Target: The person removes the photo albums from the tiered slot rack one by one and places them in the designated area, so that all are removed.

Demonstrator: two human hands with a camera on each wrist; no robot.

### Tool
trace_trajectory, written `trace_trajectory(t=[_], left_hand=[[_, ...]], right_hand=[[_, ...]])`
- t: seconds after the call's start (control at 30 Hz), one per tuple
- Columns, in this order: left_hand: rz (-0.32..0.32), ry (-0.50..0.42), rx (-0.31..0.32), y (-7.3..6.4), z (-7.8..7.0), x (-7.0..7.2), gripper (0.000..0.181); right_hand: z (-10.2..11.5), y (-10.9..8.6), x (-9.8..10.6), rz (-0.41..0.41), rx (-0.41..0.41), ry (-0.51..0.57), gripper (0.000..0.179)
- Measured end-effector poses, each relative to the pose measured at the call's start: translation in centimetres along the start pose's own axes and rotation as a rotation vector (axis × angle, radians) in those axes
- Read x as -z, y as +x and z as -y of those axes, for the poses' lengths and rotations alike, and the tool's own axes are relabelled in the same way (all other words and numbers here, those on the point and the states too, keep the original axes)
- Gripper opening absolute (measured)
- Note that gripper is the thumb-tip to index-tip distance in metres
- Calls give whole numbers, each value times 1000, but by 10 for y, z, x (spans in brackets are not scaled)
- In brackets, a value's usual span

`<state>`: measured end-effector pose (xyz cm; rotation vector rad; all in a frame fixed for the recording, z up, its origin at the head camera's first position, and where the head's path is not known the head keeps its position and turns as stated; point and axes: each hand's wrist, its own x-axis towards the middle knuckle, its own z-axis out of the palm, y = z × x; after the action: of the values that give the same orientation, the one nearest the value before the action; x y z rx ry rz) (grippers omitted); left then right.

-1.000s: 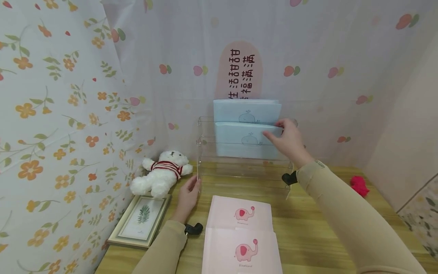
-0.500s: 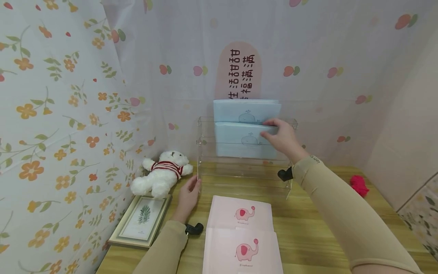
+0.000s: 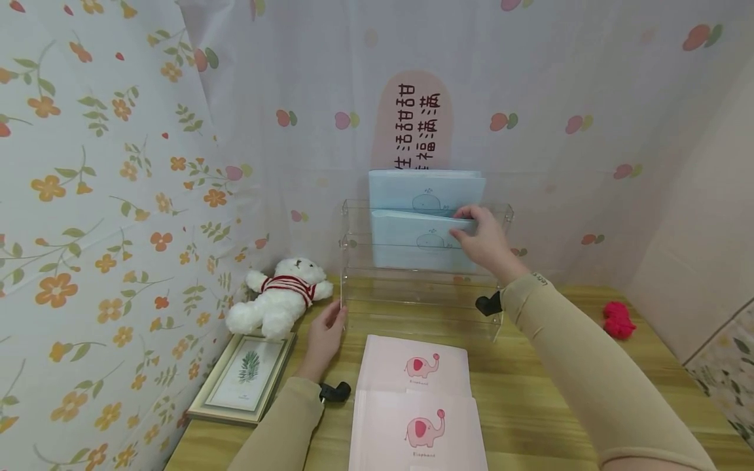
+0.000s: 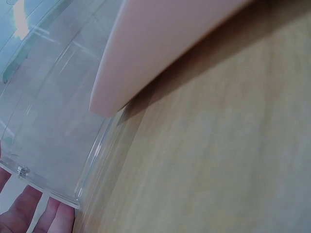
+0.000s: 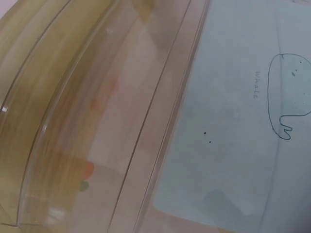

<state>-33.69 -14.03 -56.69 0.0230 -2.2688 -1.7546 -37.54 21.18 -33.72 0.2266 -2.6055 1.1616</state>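
A clear acrylic rack (image 3: 424, 294) with several tiers stands on the wooden table against the wall. Two pale blue whale-print booklets lean in it, the back booklet (image 3: 406, 190) higher and the front booklet (image 3: 400, 239) on the tier below. My right hand (image 3: 485, 242) pinches the front booklet near its top right corner, thumb on the cover and fingers behind. In the right wrist view, that blue cover (image 5: 228, 145) shows a whale drawing; the hand is out of sight there. My left hand (image 3: 326, 337) touches the rack's left side panel, its fingers (image 4: 22, 208) seen at the panel's edge.
Two pink elephant-print booklets (image 3: 377, 418) lie overlapping in front of the rack. A white teddy bear (image 3: 277, 307) in a striped shirt and a picture frame (image 3: 244, 379) are at left. A red fuzzy object (image 3: 618, 320) lies at right.
My right hand has shifted a little to the left along the front booklet's top edge, keeping its pinch. My left hand and the blue and pink booklets stay in place.
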Motion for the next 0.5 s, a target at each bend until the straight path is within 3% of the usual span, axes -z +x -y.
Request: trace_trajectory(t=[0.5], left_hand=[[5, -3, 4, -1, -1, 0, 43]], right_hand=[[0, -6, -7, -19, -16, 33, 22]])
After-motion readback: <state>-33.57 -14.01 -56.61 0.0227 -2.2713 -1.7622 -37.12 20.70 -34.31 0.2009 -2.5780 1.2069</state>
